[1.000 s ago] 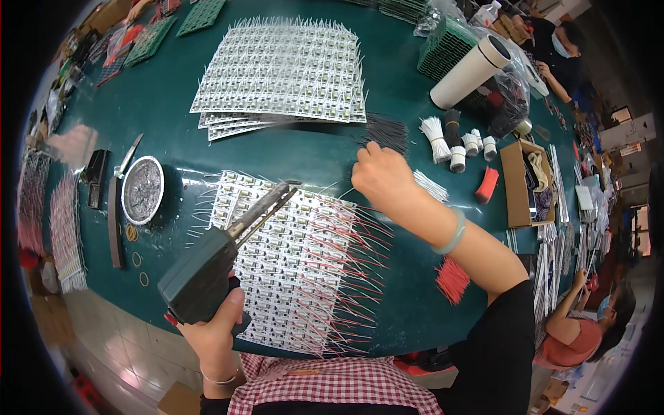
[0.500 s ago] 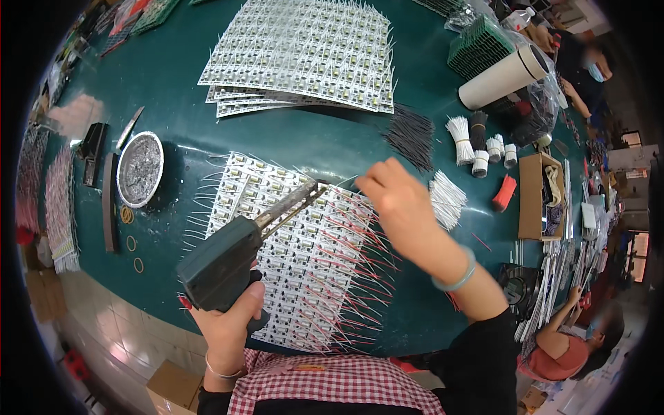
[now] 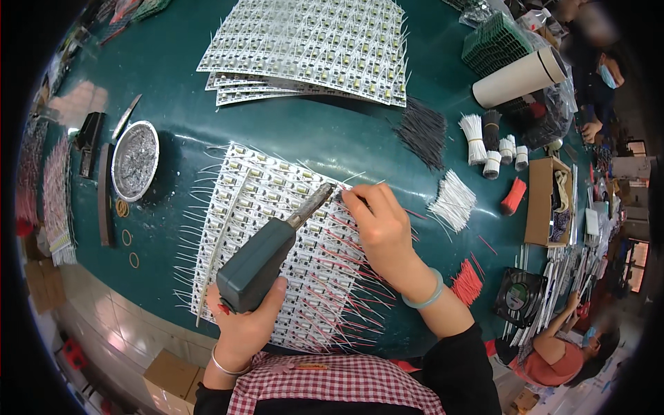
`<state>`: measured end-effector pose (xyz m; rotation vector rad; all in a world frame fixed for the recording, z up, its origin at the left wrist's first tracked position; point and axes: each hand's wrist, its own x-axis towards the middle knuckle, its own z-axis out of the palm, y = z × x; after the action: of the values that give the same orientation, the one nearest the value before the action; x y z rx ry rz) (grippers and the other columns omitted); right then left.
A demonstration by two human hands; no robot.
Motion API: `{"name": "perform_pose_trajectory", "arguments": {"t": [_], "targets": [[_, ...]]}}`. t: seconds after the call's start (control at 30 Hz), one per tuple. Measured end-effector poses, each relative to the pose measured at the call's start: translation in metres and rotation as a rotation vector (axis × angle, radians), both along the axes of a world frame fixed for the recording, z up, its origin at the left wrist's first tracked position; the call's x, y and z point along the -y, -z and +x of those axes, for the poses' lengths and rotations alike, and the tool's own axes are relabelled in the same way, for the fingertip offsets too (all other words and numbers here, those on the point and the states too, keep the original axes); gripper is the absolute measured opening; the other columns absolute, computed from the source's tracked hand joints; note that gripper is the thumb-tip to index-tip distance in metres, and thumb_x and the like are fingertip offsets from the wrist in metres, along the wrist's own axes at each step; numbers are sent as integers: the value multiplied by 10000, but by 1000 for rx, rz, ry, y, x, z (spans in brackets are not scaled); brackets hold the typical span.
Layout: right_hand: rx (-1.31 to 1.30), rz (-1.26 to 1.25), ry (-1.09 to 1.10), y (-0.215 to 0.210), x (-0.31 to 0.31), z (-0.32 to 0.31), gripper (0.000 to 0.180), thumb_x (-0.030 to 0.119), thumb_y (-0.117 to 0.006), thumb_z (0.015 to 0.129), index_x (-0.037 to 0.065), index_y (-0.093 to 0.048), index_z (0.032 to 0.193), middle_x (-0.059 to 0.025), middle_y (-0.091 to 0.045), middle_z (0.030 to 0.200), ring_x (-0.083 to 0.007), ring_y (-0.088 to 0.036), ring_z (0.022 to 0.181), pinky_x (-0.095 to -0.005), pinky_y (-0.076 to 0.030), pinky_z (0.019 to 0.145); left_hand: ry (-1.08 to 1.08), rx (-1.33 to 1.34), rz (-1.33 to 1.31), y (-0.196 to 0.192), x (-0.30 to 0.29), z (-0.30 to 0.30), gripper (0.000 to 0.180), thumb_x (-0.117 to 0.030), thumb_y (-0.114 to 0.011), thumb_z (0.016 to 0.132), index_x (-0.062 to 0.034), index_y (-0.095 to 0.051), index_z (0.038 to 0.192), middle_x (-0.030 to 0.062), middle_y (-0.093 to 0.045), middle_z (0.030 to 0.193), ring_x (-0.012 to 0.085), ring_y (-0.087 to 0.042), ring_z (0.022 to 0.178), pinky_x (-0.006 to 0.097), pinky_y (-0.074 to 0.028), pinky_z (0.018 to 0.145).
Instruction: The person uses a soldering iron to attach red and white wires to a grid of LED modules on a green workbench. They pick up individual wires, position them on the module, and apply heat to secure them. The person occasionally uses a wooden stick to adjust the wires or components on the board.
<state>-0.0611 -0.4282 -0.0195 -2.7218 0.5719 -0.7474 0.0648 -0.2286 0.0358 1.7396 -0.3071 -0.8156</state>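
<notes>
My left hand is wrapped round the handle of a dark green soldering gun. Its metal tip points up and right, to the upper right edge of a white circuit board panel. Beside that tip, my right hand pinches a thin wire at the panel's edge; the fingers partly hide it. Rows of small components cover the panel. White wires stick out along its left side, red and white ones along its right. A pale strip lies lengthwise across the panel's left part.
Stacked panels lie at the back. Loose black wires, white wires and red wires lie rightward, near a cream tumbler and a cardboard box. Leftward stands a bowl of metallic scraps. Co-workers sit at the right.
The soldering gun has shifted right and turned steeper. My right hand has come down and closer to the tip at the panel's edge. The loose red wires now show beside my right forearm.
</notes>
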Motion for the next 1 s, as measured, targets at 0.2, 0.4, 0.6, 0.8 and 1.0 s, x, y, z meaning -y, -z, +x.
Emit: {"name": "perform_pose_trajectory", "arguments": {"t": [0.2,0.4,0.6,0.8,1.0], "targets": [[8,-17,-1,1,0,1,328,-37,-652,682,-71,-660,1008,-120,-605,975,-260,-597,849,-328,-527,645,99,220,-88,1,12,1,190,3,-757,784,42,-684,955,64,-681,848,76,-600,697,235,-473,613],[39,0,-14,6,1,0,319,-40,-651,687,-76,-655,1003,-122,-602,969,-264,-595,845,-335,-522,640,135,281,-75,4,13,0,182,4,-744,788,55,-679,950,75,-661,814,89,-595,669,244,-468,587],[53,-4,-25,5,2,1,314,-32,-644,683,-75,-652,994,-125,-601,965,-267,-597,849,-339,-523,646,139,305,-72,4,15,-1,181,15,-738,779,48,-685,949,90,-661,816,114,-612,659,258,-475,586],[40,-15,-26,5,3,1,304,-12,-639,686,-76,-650,983,-125,-601,962,-265,-596,861,-336,-524,649,145,345,-88,11,16,-3,161,23,-733,770,36,-666,917,97,-649,813,143,-614,654,269,-474,597],[18,-23,-22,4,1,2,308,-6,-640,683,-75,-651,983,-125,-601,968,-263,-596,872,-332,-526,647,170,436,-54,9,16,-7,144,21,-739,760,15,-627,851,86,-613,774,153,-585,633,279,-459,592]]}}
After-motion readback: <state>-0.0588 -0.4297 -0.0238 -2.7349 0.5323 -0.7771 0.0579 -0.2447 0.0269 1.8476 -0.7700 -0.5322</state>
